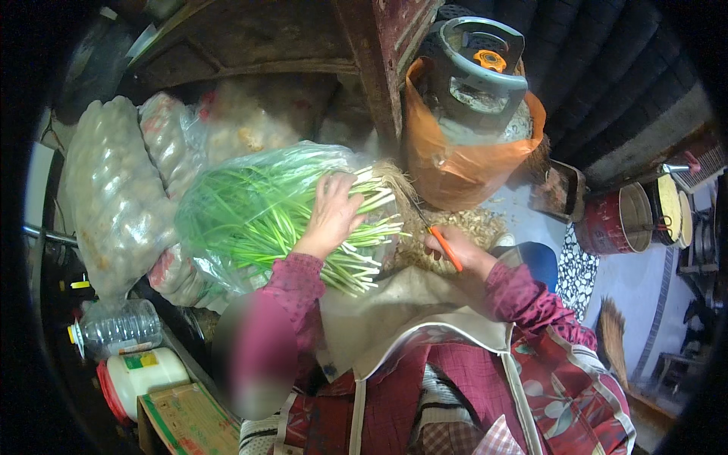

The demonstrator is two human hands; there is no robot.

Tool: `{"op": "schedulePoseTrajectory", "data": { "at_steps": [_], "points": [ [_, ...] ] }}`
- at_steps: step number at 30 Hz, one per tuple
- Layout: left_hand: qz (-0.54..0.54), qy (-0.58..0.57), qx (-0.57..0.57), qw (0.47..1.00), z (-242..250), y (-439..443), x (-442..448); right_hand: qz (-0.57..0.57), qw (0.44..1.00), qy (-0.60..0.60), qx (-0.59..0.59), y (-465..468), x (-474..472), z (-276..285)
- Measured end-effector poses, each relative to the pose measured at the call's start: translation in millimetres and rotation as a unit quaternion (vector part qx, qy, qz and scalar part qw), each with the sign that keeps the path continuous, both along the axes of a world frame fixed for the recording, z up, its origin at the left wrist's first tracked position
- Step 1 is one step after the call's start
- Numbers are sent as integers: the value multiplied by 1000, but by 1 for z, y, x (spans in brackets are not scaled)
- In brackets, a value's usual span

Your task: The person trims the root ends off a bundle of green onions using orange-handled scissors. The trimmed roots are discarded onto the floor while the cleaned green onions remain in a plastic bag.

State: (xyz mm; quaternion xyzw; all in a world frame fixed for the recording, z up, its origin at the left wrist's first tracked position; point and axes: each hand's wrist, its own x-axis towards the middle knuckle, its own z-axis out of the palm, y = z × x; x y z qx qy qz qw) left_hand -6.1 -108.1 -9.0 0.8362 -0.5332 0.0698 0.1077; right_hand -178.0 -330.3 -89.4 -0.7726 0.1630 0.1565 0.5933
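A large bundle of green scallions [284,227] lies partly inside a clear plastic bag [227,187], with white stem ends facing right. From above, my left hand [335,213] grips a bunch of the stems near their white ends. Fibrous roots [392,177] still hang on the upper stems, while the lower stems end bare. Orange-handled scissors [441,242] are in my right hand [460,250], their dark blades pointing up-left at the roots. How far the blades are apart is unclear. Below both hands, a beige apron [398,307] spreads over my lap.
Cut roots [472,224] litter the floor by the right hand. Behind them stands a gas cylinder [483,85] in an orange bag [460,165]. Filled plastic sacks [114,193] crowd the left, above a clear bottle [122,327] and a cardboard box [187,421]. A red bucket [611,222] stands right.
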Motion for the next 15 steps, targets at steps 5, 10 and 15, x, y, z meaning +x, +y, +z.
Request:
{"op": "schedulePoseTrajectory", "data": {
  "at_steps": [5, 10, 15],
  "points": [
    [60, 112, -98, 987, -21, 12, 2, 0, 1000, 10, 18, 2, 5, 9],
    [129, 47, -40, 990, -16, 0, 5, 14, 999, 30, 29, -1, 3, 9],
    [171, -10, 23, 985, -6, -4, -9, -4, 1000, 17, 14, 1, 1, 14]
  ]
}}
